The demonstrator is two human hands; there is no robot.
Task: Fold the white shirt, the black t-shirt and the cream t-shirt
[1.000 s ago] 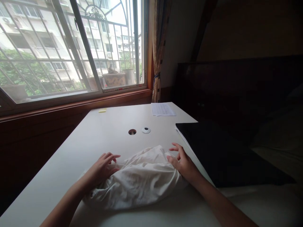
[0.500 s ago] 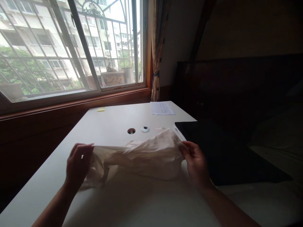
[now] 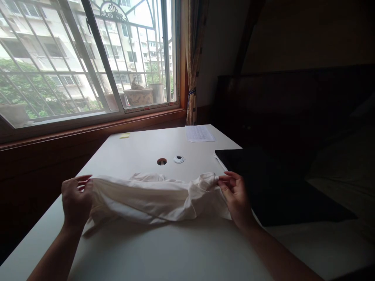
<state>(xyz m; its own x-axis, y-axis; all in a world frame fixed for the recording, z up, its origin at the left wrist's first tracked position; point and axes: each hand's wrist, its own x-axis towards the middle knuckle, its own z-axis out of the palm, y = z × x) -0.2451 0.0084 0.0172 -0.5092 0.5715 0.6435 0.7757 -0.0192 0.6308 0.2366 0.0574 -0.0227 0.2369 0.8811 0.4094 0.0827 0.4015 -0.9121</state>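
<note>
A rumpled off-white garment (image 3: pixel 152 201), thin and soft, stretches sideways between my two hands above the white table (image 3: pixel 164 253). What kind of garment it is cannot be made out from its folds. My left hand (image 3: pixel 76 199) pinches its left end between thumb and fingers. At the right end, my right hand (image 3: pixel 235 197) grips a bunched part of the cloth the same way. The lower folds hang down to the tabletop or just over it.
Beyond the cloth are a round cable hole (image 3: pixel 161 161) and its white cover (image 3: pixel 178 159). Printed papers (image 3: pixel 200 133) and a yellow sticky note (image 3: pixel 124 135) lie at the far edge. A flat black sheet (image 3: pixel 281 187) covers the right side. Behind stands a barred window (image 3: pixel 117 58).
My left hand has moved left and slightly towards me, drawing the garment out wider and flatter. My right hand has shifted a little to the left, still gripping the cloth.
</note>
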